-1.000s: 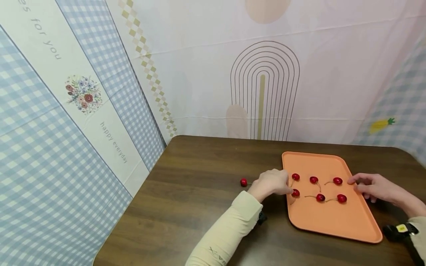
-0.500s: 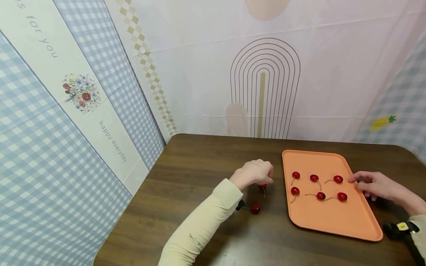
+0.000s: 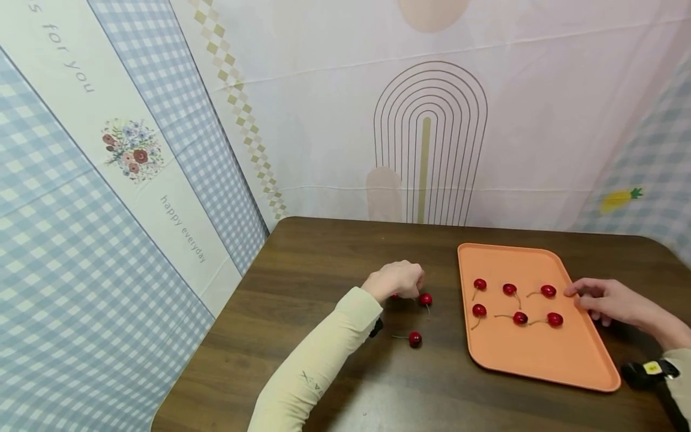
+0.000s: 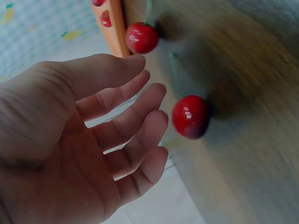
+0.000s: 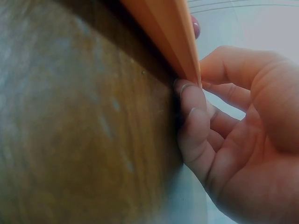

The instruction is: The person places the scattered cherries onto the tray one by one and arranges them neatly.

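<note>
Over the table, my left hand (image 3: pixel 396 280) hovers beside a red cherry (image 3: pixel 395 295), which it partly hides in the head view. In the left wrist view its thumb and fingers stand apart with nothing between them, and a cherry (image 4: pixel 190 116) lies just past the fingertips. Another cherry (image 3: pixel 425 299) is by the knuckles, and a third (image 3: pixel 414 339) lies nearer the front, stem to the left. At the orange tray's (image 3: pixel 540 360) right edge, my right hand (image 3: pixel 612 300) pinches the rim, thumb above and fingers below. Several stemmed cherries (image 3: pixel 520 318) lie on the tray in two rows.
The brown wooden table (image 3: pixel 291 342) carries everything. A patterned cloth backdrop (image 3: pixel 324 120) hangs behind its far edge, and a blue checked cloth (image 3: pixel 70 252) hangs on the left.
My left hand has let go of a cherry at the tray's left side and moved left to the loose cherries on the table. The right hand stays at the tray's rim.
</note>
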The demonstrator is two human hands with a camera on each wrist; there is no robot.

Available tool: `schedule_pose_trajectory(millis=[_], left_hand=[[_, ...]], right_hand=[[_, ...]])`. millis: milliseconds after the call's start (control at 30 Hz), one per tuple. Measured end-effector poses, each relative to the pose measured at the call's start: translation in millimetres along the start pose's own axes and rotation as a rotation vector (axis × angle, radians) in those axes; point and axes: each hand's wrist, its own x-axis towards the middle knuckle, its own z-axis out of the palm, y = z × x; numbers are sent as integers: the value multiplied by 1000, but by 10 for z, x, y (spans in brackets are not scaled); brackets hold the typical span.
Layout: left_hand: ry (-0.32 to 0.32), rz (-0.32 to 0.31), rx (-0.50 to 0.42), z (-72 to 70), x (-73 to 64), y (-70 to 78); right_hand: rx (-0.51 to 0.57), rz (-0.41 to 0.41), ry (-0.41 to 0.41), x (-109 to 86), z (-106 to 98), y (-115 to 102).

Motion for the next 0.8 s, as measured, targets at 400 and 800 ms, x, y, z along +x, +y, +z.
schedule_pose_trajectory(millis=[400, 800], left_hand=[[-44, -35, 21, 116, 48, -51], [-34, -4, 72, 3, 80, -11]], right_hand=[[-15, 28, 11, 12, 30, -2], [-6, -4, 10, 13, 14, 26]])
